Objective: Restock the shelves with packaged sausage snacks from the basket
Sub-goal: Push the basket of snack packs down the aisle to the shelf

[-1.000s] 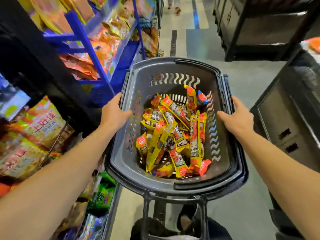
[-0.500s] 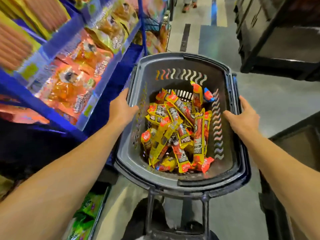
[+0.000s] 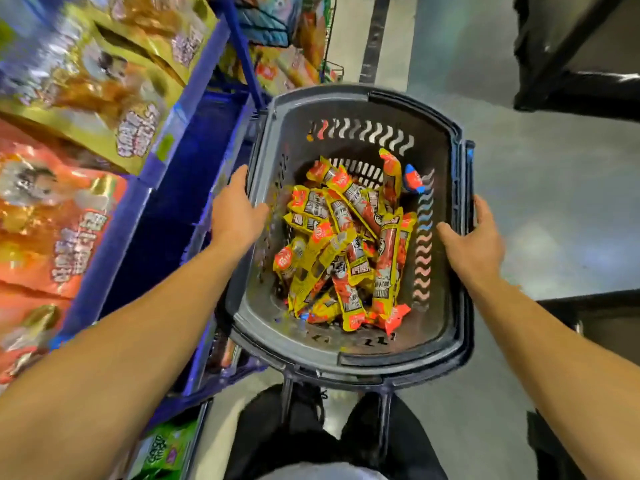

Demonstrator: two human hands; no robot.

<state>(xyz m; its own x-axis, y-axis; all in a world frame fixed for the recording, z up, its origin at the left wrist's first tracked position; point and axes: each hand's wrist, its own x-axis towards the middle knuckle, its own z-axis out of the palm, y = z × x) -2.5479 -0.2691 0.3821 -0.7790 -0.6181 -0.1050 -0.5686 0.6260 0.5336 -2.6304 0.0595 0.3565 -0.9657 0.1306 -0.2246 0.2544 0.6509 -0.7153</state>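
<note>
A person is standing in a shop aisle, holding a dark grey basket point(image 3: 349, 344) at the centre of the frame by its two long sides. The left hand point(image 3: 235, 216) is resting on the basket's left rim, its fingers reaching forward along it; the right hand point(image 3: 474, 244) is gripping the right rim, thumb inside and fingers wrapped over the outer edge. The sausage snacks point(image 3: 349, 247) are lying heaped on the basket floor between the two hands, most of the yellow and red sticks running lengthwise, from lower to upper frame. Judging by this, the left hand is slightly nearer the heap. The blue shelves point(image 3: 180, 140) are filling the left of the frame, stocked with orange and gold bags point(image 3: 69, 216). The printing on wrappers and bags is too blurred to read.
</note>
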